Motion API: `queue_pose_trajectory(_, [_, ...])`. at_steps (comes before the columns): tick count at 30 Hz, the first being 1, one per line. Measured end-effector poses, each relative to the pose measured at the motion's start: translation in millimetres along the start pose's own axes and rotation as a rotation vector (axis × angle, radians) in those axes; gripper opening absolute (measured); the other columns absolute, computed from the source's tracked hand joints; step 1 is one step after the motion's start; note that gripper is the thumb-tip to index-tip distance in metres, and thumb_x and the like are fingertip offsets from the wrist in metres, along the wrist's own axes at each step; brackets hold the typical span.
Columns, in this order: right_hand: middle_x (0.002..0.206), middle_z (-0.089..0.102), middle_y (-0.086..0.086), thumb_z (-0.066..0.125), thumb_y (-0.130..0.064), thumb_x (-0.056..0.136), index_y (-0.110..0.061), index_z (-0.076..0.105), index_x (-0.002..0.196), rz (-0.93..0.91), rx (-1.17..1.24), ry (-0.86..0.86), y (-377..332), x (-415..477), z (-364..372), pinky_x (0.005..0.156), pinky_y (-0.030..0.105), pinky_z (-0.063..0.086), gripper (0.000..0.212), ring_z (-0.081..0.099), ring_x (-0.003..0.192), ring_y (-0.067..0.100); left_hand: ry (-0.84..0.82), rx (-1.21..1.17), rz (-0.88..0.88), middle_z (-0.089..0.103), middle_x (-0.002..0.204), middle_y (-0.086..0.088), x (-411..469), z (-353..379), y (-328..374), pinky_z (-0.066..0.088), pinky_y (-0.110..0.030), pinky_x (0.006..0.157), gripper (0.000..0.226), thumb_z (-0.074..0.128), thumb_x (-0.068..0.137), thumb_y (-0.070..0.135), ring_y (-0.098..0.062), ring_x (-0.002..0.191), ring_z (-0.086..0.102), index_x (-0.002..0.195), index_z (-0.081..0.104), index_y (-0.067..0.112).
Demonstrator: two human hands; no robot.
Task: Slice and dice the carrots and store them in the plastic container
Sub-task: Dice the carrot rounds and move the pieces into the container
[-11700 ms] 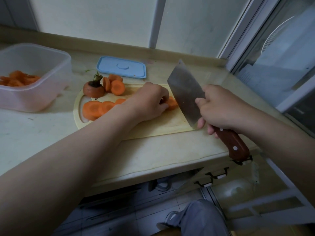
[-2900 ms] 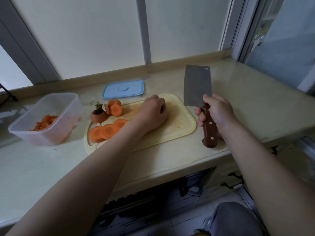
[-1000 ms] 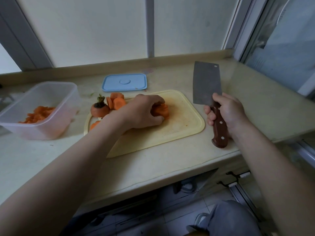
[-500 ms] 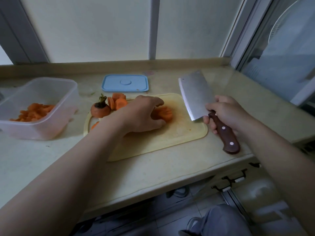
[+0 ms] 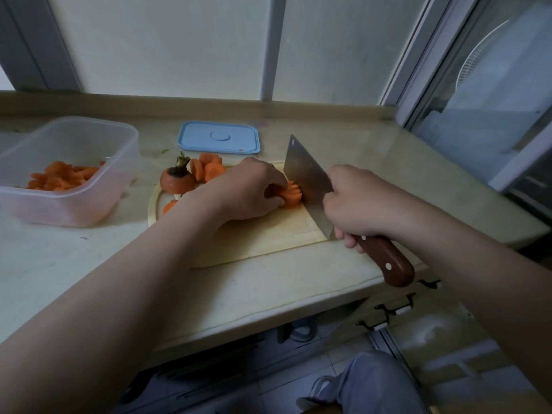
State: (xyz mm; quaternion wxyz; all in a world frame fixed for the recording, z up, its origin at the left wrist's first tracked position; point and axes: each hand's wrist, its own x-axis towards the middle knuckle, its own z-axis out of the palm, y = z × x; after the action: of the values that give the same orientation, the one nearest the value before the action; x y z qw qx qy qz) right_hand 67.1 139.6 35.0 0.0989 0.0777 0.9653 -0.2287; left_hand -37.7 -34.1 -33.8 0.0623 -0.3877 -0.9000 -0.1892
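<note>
Dicing step: left hand point(image 5: 248, 189) pins a stack of orange carrot slices point(image 5: 291, 195) on the pale cutting board point(image 5: 263, 240). Right hand point(image 5: 355, 201), closed on the brown-handled steel cleaver point(image 5: 307, 180), sets its blade against the stack's right face. Next likely calls for even downward cuts, fingertips tucked back.

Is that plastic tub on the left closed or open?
Open: the plastic container has no cover, and its blue lid lies flat on the counter behind the board.

No text, label, brand or number can be read on anything in view.
</note>
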Motion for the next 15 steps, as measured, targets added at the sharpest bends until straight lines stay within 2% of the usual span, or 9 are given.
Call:
queue_pose_trajectory(3, [0.074, 0.072, 0.025, 0.037, -0.001, 0.094, -0.009, 0.048, 0.099, 0.002, -0.009, 0.004, -3.7, -1.4, 0.6, 0.048, 0.037, 0.058, 0.015, 0.064, 0.049, 0.028, -0.01, -0.003, -0.014, 0.071, 0.112, 0.001, 0.3, -0.3, -0.5, 0.05, -0.036, 0.091, 0.034, 0.069, 0.089, 0.033, -0.017, 0.1, 0.061, 0.121, 0.069, 0.022])
queue_pose_trajectory(6, [0.077, 0.072, 0.026, 0.037, -0.001, 0.095, -0.01, 0.048, 0.1, 0.004, -0.008, -0.005, -4.1, -2.7, 2.0, 0.048, 0.035, 0.057, 0.015, 0.065, 0.053, 0.029, -0.033, -0.009, -0.023, 0.07, 0.108, 0.001, 0.4, 0.7, -1.0, 0.052, -0.04, 0.089, 0.033, 0.068, 0.089, 0.034, -0.018, 0.097, 0.061, 0.12, 0.069, 0.022])
queue_pose_trajectory(10, [0.081, 0.071, 0.024, 0.037, -0.004, 0.098, -0.012, 0.047, 0.099, 0.031, 0.011, 0.018, -1.6, -2.5, 4.8, 0.046, 0.031, 0.053, 0.013, 0.063, 0.051, 0.024, -0.043, -0.011, -0.026, 0.068, 0.107, 0.001, 0.1, 0.0, -0.6, 0.053, -0.041, 0.087, 0.034, 0.068, 0.088, 0.036, -0.017, 0.096, 0.059, 0.119, 0.067, 0.023])
queue_pose_trajectory(15, [0.08, 0.072, 0.022, 0.038, -0.008, 0.101, -0.01, 0.05, 0.114, 0.046, 0.011, 0.064, 2.6, -4.6, -3.2, 0.046, 0.03, 0.053, 0.018, 0.063, 0.046, 0.021, -0.029, -0.002, -0.031, 0.063, 0.12, 0.001, 0.1, -4.5, 0.6, 0.049, -0.037, 0.094, 0.044, 0.066, 0.088, 0.042, -0.017, 0.108, 0.055, 0.127, 0.061, 0.023])
